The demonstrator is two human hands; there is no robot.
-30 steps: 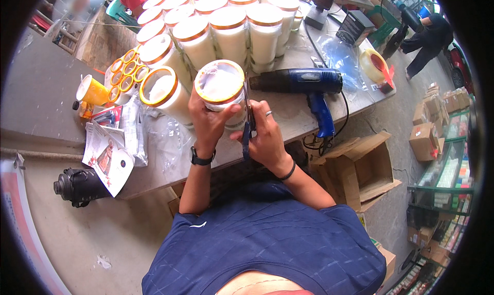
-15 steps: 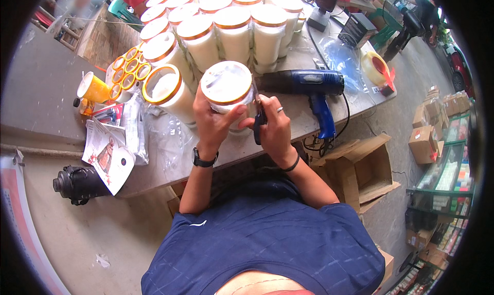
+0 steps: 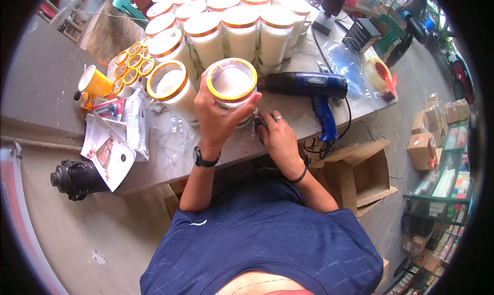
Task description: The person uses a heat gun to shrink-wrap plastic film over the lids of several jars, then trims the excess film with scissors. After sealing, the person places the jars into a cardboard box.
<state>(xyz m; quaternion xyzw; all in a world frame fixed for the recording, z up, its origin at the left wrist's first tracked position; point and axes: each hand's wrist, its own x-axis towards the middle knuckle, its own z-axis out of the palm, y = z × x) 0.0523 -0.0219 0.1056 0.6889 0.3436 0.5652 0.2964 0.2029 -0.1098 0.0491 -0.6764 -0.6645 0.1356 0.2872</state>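
Note:
My left hand (image 3: pixel 218 117) is closed round a white candle jar (image 3: pixel 231 81) with a gold rim, its top tilted toward me. Clear film seems to cling just below the rim. Lower and to the right, my right hand (image 3: pixel 280 135) rests at the table surface, its fingers closed on black-handled scissors (image 3: pixel 261 130); their blades are mostly hidden. Another gold-rimmed candle jar (image 3: pixel 170 84) stands just left of the held one. Behind them, several white candle jars (image 3: pixel 239 24) stand in close rows.
A blue heat gun (image 3: pixel 319 86) lies to the right, its cable trailing off the edge. Gold rings (image 3: pixel 131 76), a yellow cup (image 3: pixel 95 83) and printed papers (image 3: pixel 105 145) lie at left. A tape roll (image 3: pixel 377 71) sits at the right edge, above an opened cardboard box (image 3: pixel 360 174).
The scissors have dropped from beside the jar's rim to the table with my right hand. The jar's top, formerly covered with whitish film, now shows its gold rim and inside.

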